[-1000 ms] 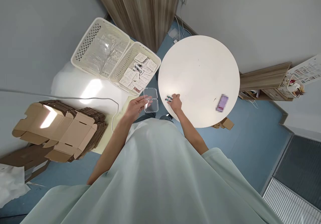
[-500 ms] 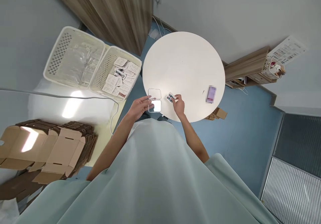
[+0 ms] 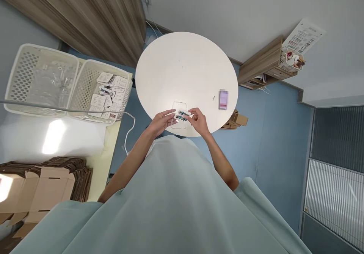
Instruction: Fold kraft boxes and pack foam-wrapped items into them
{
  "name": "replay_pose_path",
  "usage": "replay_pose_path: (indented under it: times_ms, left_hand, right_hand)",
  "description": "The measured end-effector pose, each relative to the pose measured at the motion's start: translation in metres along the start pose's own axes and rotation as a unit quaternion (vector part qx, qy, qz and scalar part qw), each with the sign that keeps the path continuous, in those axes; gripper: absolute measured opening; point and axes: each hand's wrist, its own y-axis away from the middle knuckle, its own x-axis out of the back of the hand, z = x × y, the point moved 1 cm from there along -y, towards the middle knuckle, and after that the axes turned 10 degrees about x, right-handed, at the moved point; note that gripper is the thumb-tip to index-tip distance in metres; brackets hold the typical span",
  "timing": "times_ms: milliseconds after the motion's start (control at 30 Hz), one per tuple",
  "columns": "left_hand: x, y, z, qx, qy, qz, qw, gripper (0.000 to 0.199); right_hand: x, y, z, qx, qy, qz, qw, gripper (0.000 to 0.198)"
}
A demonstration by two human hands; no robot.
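Observation:
Over the near edge of the round white table (image 3: 187, 68), my left hand (image 3: 161, 123) grips a small clear plastic case (image 3: 179, 104) whose lid is swung open. Between thumb and fingers, my right hand (image 3: 199, 121) holds a white card (image 3: 182, 115) with rows of dark and teal round pieces on it. The card lies over the case, close to the left fingertips. Whether it touches the inside of the case I cannot tell.
Left of the table stand a white basket of printed cards (image 3: 106, 106) and a white basket of clear plastic cases (image 3: 18, 79). Flattened cardboard boxes (image 3: 54, 189) are stacked at lower left. A blurred purple item (image 3: 223, 99) lies on the table's right side.
My right hand has moved left, bringing the card from beside the case to over it. My left hand still holds the open case. The whole view has shifted.

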Motion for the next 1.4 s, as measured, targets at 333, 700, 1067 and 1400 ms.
replay_pose_path:
  times_ms: [333, 700, 1067, 1400]
  left_hand:
    - [-0.033, -0.014, 0.002, -0.013, -0.027, -0.025, 0.999, 0.051]
    - [-0.042, -0.016, 0.006, -0.008, -0.052, -0.032, 0.998, 0.05]
    - [-0.045, -0.013, 0.011, 0.005, -0.067, -0.047, 0.997, 0.051]
    - [-0.04, -0.016, 0.002, 0.026, -0.05, -0.039, 0.998, 0.042]
  right_hand:
    - [0.028, 0.011, 0.005, 0.072, 0.164, -0.056, 0.982, 0.024]
    - [0.03, 0.017, 0.009, 0.086, 0.293, -0.07, 0.95, 0.029]
    - [0.04, -0.013, 0.021, -0.022, 0.053, 0.128, 0.99, 0.045]
    - [0.033, -0.032, 0.013, -0.023, -0.024, 0.136, 0.99, 0.055]
